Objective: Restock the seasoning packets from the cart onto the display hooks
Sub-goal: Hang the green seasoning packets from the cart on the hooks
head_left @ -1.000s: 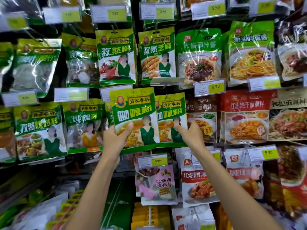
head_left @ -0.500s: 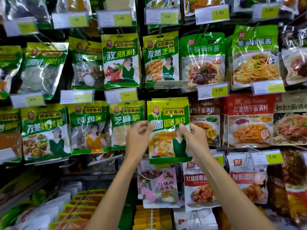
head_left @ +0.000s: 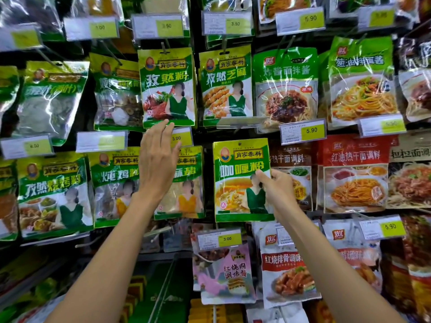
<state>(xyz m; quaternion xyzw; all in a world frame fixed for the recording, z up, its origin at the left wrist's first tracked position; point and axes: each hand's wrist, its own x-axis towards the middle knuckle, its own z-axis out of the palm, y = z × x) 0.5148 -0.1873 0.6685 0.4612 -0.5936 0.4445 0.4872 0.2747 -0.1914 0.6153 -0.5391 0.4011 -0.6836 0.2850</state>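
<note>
A green and yellow curry powder packet [head_left: 240, 180] hangs flat in the middle row of the display. My right hand [head_left: 277, 187] pinches its right edge between thumb and fingers. My left hand [head_left: 158, 159] is raised to the left of it with straight fingers, holding nothing, its fingertips near the bottom of a cumin powder packet [head_left: 166, 87] in the row above. The hand covers part of a sesame packet [head_left: 186, 183] and a 3.00 price tag [head_left: 180, 138]. The hook carrying the curry packet is hidden behind it.
Green seasoning packets fill the left rows, among them a stewed chicken packet [head_left: 112, 185]. Red and brown noodle sauce packets [head_left: 354, 173] hang to the right. Price tags [head_left: 303, 131] jut out on hook ends. Low down hang a pink packet [head_left: 226, 271] and stacked yellow boxes [head_left: 205, 313].
The curry packet has moved right from my left hand to its place in the row. My left hand has let go and risen up left. My right hand now pinches the packet's right edge.
</note>
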